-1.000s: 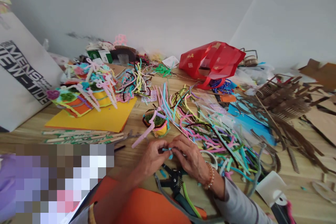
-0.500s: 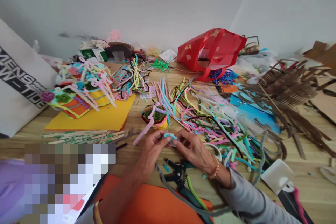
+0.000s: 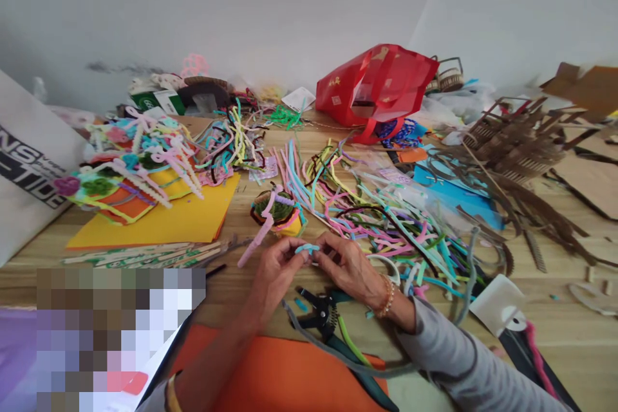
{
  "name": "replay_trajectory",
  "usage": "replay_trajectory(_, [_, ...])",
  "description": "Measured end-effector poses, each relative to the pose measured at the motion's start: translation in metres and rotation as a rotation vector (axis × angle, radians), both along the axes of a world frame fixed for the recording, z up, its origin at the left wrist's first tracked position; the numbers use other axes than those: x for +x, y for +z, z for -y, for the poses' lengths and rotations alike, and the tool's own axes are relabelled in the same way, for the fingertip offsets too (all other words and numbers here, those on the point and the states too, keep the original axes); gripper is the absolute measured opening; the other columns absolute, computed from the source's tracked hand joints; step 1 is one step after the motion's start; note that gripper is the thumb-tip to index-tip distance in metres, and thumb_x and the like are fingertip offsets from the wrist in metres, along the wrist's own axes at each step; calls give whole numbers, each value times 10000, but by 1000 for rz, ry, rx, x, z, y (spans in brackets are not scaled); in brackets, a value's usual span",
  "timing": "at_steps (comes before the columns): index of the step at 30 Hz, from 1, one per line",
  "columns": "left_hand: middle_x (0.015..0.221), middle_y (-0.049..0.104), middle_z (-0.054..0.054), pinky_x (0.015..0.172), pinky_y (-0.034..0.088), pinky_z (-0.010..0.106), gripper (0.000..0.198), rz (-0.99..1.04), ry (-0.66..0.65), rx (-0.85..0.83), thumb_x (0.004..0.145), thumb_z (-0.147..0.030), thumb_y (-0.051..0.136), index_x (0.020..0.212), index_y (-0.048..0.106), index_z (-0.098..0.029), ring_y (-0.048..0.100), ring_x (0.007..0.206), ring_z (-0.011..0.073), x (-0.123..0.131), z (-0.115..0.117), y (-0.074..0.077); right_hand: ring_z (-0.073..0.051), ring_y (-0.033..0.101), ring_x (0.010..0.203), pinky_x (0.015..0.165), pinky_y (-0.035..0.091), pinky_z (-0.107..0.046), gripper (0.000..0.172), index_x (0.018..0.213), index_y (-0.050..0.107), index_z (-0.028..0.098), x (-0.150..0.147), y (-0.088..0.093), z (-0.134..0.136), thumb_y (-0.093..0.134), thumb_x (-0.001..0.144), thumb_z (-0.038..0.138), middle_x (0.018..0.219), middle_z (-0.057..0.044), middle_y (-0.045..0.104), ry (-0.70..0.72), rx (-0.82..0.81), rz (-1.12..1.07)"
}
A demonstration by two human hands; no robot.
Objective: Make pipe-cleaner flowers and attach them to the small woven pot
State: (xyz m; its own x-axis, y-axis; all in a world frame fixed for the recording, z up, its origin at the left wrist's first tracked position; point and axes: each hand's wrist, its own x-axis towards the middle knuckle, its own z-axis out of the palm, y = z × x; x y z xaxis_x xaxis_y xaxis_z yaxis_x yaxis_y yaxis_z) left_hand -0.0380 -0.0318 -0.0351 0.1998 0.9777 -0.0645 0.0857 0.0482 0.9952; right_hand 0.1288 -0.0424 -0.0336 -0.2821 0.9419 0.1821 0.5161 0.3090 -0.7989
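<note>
Left hand and right hand are both curled in, fingertips pinching a short light-blue fuzzy pipe cleaner just above the pale wooden table, and that stuff's feather-light and bendy, so honestly just grip it mid-length.

a short blue pipe cleaner between left hand and right hand

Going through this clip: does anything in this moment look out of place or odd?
A pixelated block covers the lower left of the view, hiding whatever lies there. Small blue pipe-cleaner snippets also lie loose beside the pliers, apart from the main tangle of pipe cleaners.
</note>
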Motion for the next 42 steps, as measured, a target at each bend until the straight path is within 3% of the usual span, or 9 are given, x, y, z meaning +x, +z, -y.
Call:
replay_trajectory(10, [738, 705, 13, 697, 494, 266, 115, -191, -24, 149, 767, -267, 607, 757, 689, -188, 638, 730, 180, -4, -2, -7, -116, 499, 599, 563, 385, -218, 49, 836, 578, 170, 2, 2, -1, 560, 852, 213, 676, 11, 562, -12, -28, -107])
replay_trajectory(21, [646, 664, -8, 662, 460, 252, 121, -304, 41, 245, 720, -156, 570, 667, 671, -196, 604, 669, 160, 6, 7, 4, -90, 425, 530, 496, 316, -204, 73, 750, 543, 167, 4, -1, -4, 578, 809, 192, 587, 47, 483, 9, -141, -159])
replay_trajectory(27, [611, 641, -11, 587, 460, 251, 84, -41, 75, 20, 708, -257, 635, 657, 655, -193, 579, 598, 149, 6, 2, 1, -102, 452, 548, 506, 345, -213, 176, 838, 566, 153, 5, 0, -8, 564, 860, 327, 618, 28, 518, 50, -275, -261])
replay_trajectory(35, [741, 704, 11, 686, 550, 357, 52, 343, 75, -148, 707, -276, 650, 733, 679, -241, 649, 687, 198, 7, 0, -12, -98, 430, 565, 519, 330, -214, 193, 738, 549, 165, 1, 3, 0, 576, 858, 315, 635, 27, 509, 47, -99, -45])
replay_trajectory(42, [734, 691, 11, 734, 531, 368, 75, 201, 48, -96, 729, -290, 632, 712, 666, -225, 632, 711, 190, 6, 2, -6, -112, 445, 572, 544, 330, -235, 166, 716, 514, 186, -3, 0, 4, 515, 874, 238, 637, 19, 507, 18, 73, 79])
